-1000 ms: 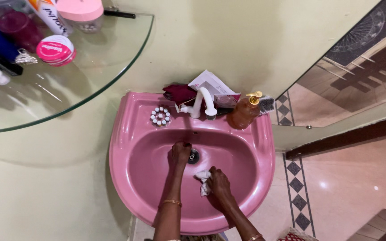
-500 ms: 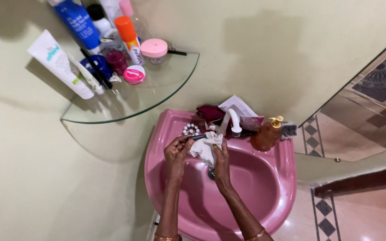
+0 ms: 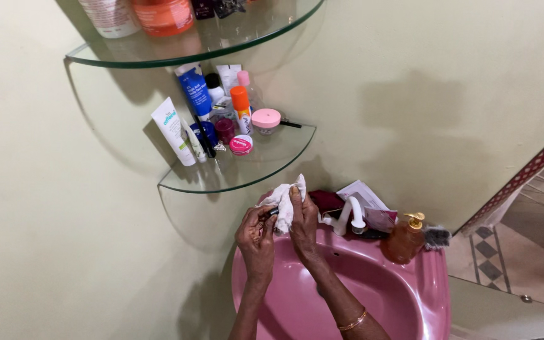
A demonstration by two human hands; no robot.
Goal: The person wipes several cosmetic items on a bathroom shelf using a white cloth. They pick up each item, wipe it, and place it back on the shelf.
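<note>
Cloth (image 3: 283, 203): white, crumpled, raised over back rim of basin (image 3: 423, 296), just under lower shelf (image 3: 272, 165).
Right hand (image 3: 303, 220): closed round cloth, fingers wrapped over the bunch, one tail sticking up above.
Left hand (image 3: 256, 233): fingertips pinched together on small dark item (image 3: 272, 212), touching cloth edge; kind of item too small to tell.
Feel (judged): light, soft, no stiffness; looks wrung, likely damp, so some drag and little slip.
Fragility (judged): none for cloth; dark item thin, may slide out of a wet pinch.
Hold point (judged): bunched middle in palm, loose end left free for wiping; dark item best gripped at near end.
Nearby: white tap (image 3: 351, 217), amber pump bottle (image 3: 403, 239), tubes and jars on shelf.
</note>
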